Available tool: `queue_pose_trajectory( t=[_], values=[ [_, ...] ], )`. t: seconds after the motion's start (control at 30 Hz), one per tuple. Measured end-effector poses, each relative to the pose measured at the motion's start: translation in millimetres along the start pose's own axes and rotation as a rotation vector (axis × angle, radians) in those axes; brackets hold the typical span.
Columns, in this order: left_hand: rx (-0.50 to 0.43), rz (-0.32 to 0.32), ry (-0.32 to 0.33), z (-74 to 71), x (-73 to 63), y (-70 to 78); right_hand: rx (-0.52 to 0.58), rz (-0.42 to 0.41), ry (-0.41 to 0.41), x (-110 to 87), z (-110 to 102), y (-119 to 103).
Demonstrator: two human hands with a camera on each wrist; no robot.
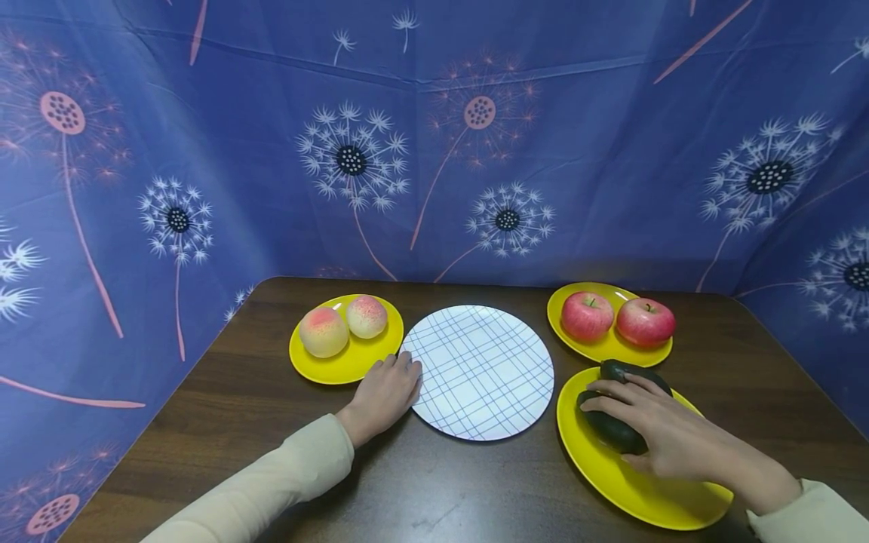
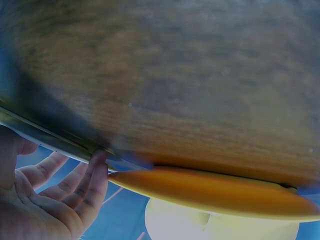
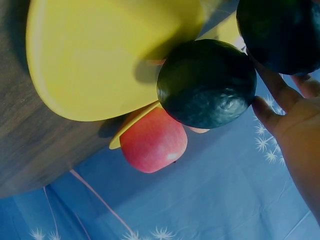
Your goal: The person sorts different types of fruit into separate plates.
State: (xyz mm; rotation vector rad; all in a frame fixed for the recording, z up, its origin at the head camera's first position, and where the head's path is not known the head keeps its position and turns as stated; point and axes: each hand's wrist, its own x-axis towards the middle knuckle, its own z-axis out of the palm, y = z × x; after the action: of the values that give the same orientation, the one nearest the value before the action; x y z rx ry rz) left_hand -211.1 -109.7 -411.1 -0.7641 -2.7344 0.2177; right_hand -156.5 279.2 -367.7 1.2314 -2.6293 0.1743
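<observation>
My left hand (image 1: 385, 394) rests on the left rim of a round white plate (image 1: 478, 373) with blue crossing lines. In the left wrist view its fingers (image 2: 95, 192) touch that rim, close to a yellow plate's edge. On the right, my right hand (image 1: 661, 430) curls over the nearer dark green avocado (image 1: 614, 432), with fingers on its far side and thumb on the near side. A second avocado (image 3: 207, 84) lies just behind it, by the fingertips. Both are over a yellow oval plate (image 1: 611, 483). The right thumb is hidden in the right wrist view.
Two peaches (image 1: 323, 332) sit on a yellow plate (image 1: 339, 369) at the back left. At the back right, two red apples (image 1: 645, 322) sit on another yellow plate (image 1: 563, 294). A blue dandelion-print cloth (image 1: 421, 98) hangs behind the brown wooden table (image 1: 434, 490).
</observation>
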Motion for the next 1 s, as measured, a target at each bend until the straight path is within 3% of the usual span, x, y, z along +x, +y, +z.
queue_pose_trajectory(
  t=[1.0],
  values=[
    [-0.052,0.003,-0.034,-3.7,0.4,-3.0,0.026,0.014,0.022,-0.1,-1.9,-1.3]
  ],
)
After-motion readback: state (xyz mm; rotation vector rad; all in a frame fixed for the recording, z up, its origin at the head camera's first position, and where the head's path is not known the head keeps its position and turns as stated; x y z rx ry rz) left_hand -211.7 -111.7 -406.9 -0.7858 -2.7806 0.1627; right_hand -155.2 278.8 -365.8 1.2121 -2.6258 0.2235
